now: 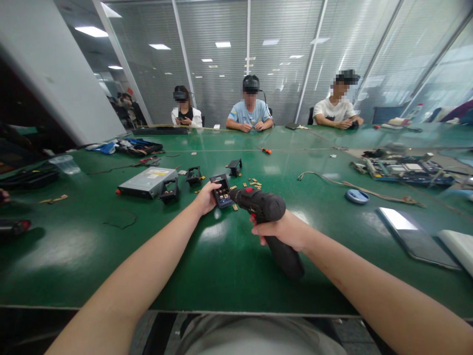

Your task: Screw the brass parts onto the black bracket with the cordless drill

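My right hand (283, 230) is wrapped round the grip of a black cordless screwdriver (264, 206) with a red switch. Its nose points left at a small black box-shaped part (221, 190), which my left hand (205, 197) holds from the left, just above the green table (221, 256). Several small brass-coloured pieces (254, 184) lie scattered just beyond the part. Two similar black brackets (194, 175) (235, 167) stand a little further back.
A silver drive unit (148, 181) lies left of my hands with a black bracket (169, 190) against it. A circuit board (404, 170), a cable (354, 187) and a blue disc (357, 196) lie right, a dark tablet (414, 236) nearer. Three people sit across the table.
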The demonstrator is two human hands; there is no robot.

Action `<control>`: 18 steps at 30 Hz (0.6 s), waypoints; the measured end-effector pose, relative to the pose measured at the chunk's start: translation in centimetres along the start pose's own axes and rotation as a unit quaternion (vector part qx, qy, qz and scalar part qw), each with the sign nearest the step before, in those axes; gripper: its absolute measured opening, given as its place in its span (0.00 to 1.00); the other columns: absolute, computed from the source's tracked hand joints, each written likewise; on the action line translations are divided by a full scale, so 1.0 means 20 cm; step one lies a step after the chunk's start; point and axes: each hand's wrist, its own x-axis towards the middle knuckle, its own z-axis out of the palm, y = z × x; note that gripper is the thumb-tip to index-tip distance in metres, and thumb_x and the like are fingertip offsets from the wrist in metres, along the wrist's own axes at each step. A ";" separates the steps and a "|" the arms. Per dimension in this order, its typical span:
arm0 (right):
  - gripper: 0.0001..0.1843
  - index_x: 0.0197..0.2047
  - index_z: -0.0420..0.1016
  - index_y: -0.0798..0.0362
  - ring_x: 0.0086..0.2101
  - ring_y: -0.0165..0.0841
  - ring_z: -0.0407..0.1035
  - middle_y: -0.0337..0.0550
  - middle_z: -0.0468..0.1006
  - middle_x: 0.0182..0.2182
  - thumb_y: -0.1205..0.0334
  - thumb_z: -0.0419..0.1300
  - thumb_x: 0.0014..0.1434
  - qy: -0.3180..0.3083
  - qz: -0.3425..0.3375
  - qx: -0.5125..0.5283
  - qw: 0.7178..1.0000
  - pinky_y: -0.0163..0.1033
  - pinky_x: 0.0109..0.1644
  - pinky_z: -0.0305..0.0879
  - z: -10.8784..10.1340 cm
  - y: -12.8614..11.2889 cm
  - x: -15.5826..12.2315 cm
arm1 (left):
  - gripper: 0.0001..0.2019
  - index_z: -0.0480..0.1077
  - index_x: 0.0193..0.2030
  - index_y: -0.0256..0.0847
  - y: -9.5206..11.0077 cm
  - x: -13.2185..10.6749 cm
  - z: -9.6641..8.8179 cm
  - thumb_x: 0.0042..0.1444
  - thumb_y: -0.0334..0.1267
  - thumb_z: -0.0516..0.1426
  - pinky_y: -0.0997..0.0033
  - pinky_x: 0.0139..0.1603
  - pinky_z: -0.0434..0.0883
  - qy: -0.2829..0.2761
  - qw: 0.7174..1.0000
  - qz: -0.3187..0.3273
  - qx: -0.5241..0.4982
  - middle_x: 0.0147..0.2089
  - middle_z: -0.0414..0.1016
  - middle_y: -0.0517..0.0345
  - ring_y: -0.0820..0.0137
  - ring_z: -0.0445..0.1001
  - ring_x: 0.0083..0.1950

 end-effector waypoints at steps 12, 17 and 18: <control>0.14 0.35 0.68 0.54 0.20 0.28 0.70 0.35 0.72 0.30 0.70 0.67 0.45 0.002 -0.001 0.002 1.000 0.35 0.24 0.65 0.01 0.00 0.00 | 0.21 0.70 0.46 0.40 0.00 0.01 -0.01 0.42 0.34 0.64 0.55 0.40 0.78 -0.008 1.000 -0.001 0.005 0.39 0.79 0.53 0.59 0.80 0.38; 0.16 0.37 0.68 0.53 0.20 0.28 0.70 0.34 0.72 0.30 0.70 0.67 0.45 0.004 0.004 0.011 1.000 0.35 0.24 0.65 0.00 0.01 0.00 | 0.21 0.69 0.46 0.41 0.00 0.00 0.00 0.42 0.34 0.64 0.55 0.40 0.78 0.000 1.000 0.000 0.005 0.38 0.79 0.54 0.60 0.80 0.38; 0.16 0.37 0.67 0.53 0.21 0.28 0.70 0.34 0.72 0.30 0.70 0.67 0.45 0.005 0.006 0.009 1.000 0.35 0.24 0.65 0.00 0.01 0.00 | 0.21 0.69 0.46 0.41 0.00 0.00 0.00 0.42 0.33 0.64 0.55 0.40 0.78 0.000 1.000 0.001 0.005 0.38 0.79 0.54 0.60 0.80 0.38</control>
